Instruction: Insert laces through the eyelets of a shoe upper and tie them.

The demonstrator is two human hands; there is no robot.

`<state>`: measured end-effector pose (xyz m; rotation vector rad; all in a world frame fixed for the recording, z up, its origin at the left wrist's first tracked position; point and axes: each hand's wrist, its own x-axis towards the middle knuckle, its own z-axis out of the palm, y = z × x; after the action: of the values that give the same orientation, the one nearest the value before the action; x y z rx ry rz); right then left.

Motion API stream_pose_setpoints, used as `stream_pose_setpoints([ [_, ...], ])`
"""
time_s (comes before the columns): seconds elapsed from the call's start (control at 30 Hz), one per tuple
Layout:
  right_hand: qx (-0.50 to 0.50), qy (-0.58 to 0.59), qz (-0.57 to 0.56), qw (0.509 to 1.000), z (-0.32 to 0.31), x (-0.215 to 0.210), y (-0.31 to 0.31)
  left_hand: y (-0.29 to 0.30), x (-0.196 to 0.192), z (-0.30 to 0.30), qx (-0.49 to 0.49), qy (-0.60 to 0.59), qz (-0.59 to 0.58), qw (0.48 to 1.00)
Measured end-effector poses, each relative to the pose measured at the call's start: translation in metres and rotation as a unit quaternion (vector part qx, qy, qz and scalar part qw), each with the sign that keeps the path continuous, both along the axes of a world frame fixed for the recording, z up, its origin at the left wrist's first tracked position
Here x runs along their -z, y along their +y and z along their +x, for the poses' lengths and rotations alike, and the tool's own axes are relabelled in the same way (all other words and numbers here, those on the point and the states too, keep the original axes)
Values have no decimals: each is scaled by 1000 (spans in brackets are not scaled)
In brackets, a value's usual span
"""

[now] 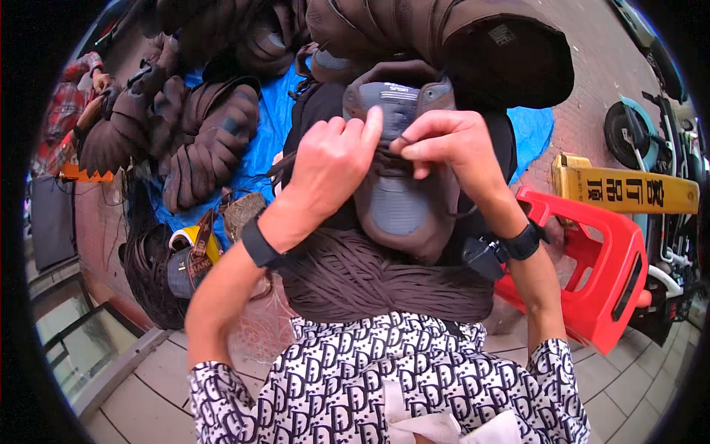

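Observation:
A brown shoe [403, 211] with a grey toe panel and grey tongue lies over my lap, its toe toward me. My left hand [333, 159] is closed at the left side of its eyelet area, with a dark shoelace [282, 164] running out beside it. Thumb and forefinger of my right hand [451, 144] pinch the dark lace over the tongue. Lace rows cross the shoe's throat just below. Across my lap nearer me lies a thick bundle of dark brown laces [384, 277]. The inner fingers of my left hand are hidden.
Stacks of brown shoe uppers [211, 140] lie on a blue tarp [277, 133]; a large stack [444, 37] stands just ahead. A red plastic stool [625, 259] and a long yellow box [629, 185] are right. Another person's hand [100, 80] works far left. More dark laces [155, 281] hang left.

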<state>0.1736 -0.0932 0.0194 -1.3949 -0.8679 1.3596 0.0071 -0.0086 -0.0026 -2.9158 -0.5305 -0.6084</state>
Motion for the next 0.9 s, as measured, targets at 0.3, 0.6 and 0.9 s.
stream_pose_setpoints([
  [0.3, 44, -143, 98, 984, 19, 25, -3, 40, -39, 24, -9, 194, -286, 938],
  [0.6, 77, -390, 272, 876, 23, 40, -3, 26, -34, 31, 76, 212, -36, 973],
  [0.9, 82, -503, 295, 809, 23, 39, -2, 13, -27, 42, -35, 49, -291, 955],
])
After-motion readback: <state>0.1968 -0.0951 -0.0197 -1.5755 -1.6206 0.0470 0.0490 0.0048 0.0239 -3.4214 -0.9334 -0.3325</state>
